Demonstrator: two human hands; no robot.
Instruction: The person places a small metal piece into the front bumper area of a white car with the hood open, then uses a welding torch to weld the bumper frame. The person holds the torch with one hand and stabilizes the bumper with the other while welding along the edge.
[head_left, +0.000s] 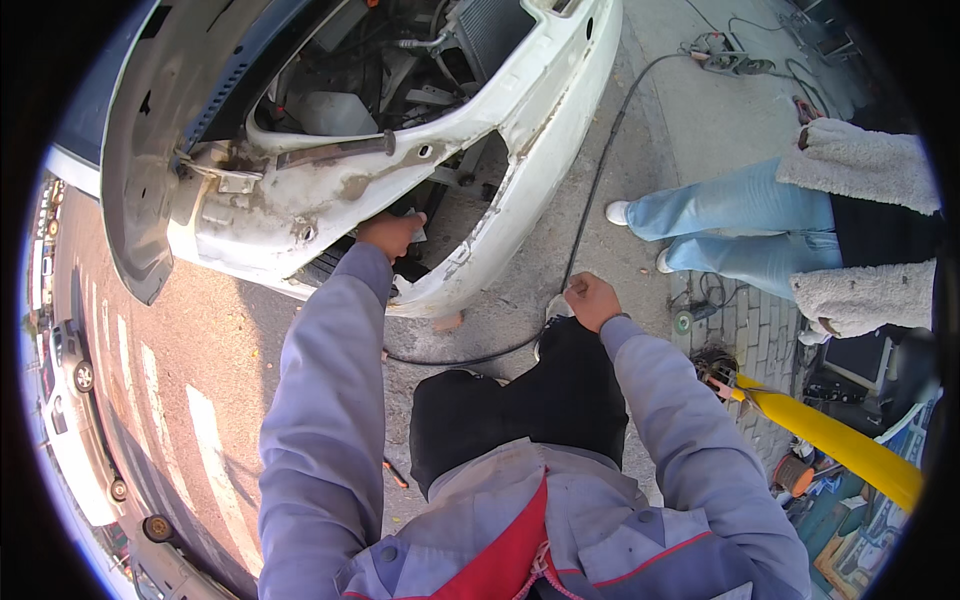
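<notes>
My left hand (390, 236) is at the headlight opening of a white car front (470, 262), its fingers closed on a small pale flat piece (417, 228). What that piece is, I cannot make out. Worn paint and dirt mark the panel around the opening. Over my right knee, away from the car, my right hand (594, 301) is closed with its fingers curled together. Whatever it may hold is hidden. The raised hood (140, 170) stands on the left, and engine parts with a pale plastic tank (335, 113) lie in the open bay.
A black cable (600, 165) runs across the pavement beside the car and in front of my legs. A person in light blue jeans (740, 215) stands at the right. Nearby are a yellow pole (840, 435), a grinder-like tool (690, 318) and a cable reel (793, 475). Parked cars (85, 420) line the left.
</notes>
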